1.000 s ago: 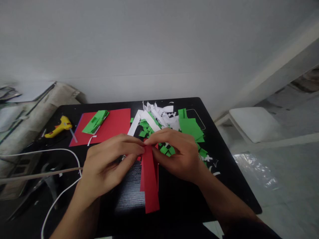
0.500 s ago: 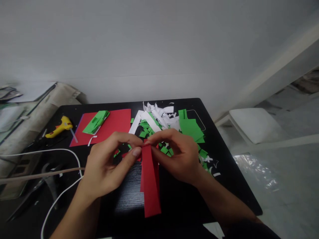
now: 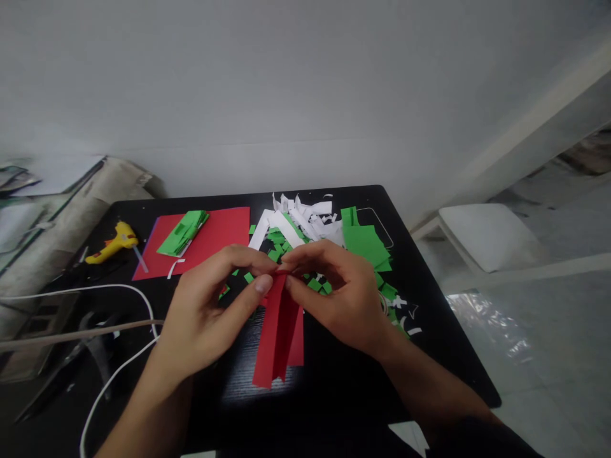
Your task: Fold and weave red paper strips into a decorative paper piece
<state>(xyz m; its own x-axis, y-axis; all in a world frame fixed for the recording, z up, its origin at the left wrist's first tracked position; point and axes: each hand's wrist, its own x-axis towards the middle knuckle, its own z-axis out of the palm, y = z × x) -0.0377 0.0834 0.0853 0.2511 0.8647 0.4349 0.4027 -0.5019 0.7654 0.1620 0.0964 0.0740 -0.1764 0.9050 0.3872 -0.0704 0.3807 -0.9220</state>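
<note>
A folded red paper strip point(image 3: 273, 337) hangs toward me from the fingertips of both hands, its lower end spread into folds. My left hand point(image 3: 210, 305) pinches the top end from the left, thumb on the near side. From the right, my right hand point(image 3: 341, 299) pinches the same top end between thumb and fingers. Behind the strip, another piece of red paper point(image 3: 296, 343) shows at its right; whether the two are joined I cannot tell. Green paper scraps point(image 3: 277, 238) lie just beyond my fingers, partly hidden by them.
On the black table point(image 3: 353, 401) lie white paper strips point(image 3: 310, 219), green sheets point(image 3: 365, 245), a red sheet point(image 3: 224, 229) bearing a folded green bundle point(image 3: 184, 232), and a yellow glue gun point(image 3: 114, 243). A white cable point(image 3: 126, 366) crosses the left side. A white stool point(image 3: 487, 235) stands at right.
The red strip's lower end has swung left and its folds have spread apart. More of the red paper behind now shows on the right. Both hands stay at the top end.
</note>
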